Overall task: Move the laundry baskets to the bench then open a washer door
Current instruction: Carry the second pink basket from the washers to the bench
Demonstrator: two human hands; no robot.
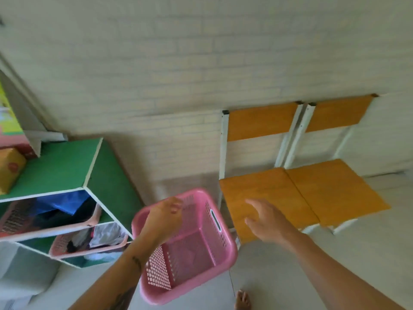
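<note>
An empty pink laundry basket [194,249] hangs in the air at centre, tilted. My left hand [163,220] grips its far-left rim. My right hand [266,220] is open, fingers spread, just right of the basket and in front of the bench. The bench [312,193] is two orange seats with orange backrests on a white frame against the wall, right of centre. Two more pink baskets sit in the green shelf at left: the upper basket [17,218] holds dark and blue laundry, the lower basket [89,247] holds white and dark clothes. No washer is visible.
The green shelf unit [67,166] stands at left with a yellow box [10,171] on top. A pale brick wall runs behind everything. A bare foot [242,300] shows on the grey floor at the bottom. A grey-white object sits at lower left.
</note>
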